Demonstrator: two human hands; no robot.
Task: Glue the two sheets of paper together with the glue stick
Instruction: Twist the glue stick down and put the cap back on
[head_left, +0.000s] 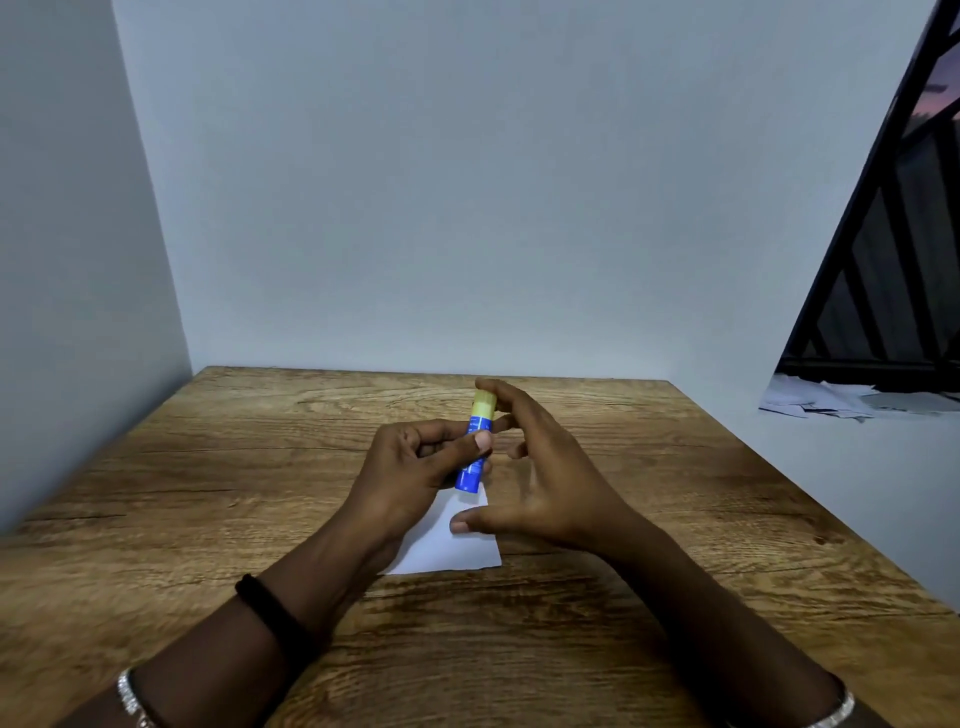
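A blue glue stick (474, 460) with a yellow cap (483, 403) stands nearly upright above the table's middle. My left hand (415, 470) grips its blue body. My right hand (540, 467) is spread beside it, fingertips touching the yellow cap, thumb low over the paper. White paper (449, 545) lies flat on the wooden table (208, 467) under both hands. I cannot tell whether it is one sheet or two stacked, since the hands hide part of it.
Pale walls close the table at the back and left. The table's right edge runs diagonally, with a white ledge beyond it holding scattered papers (831, 402) below a dark-framed window (883, 260).
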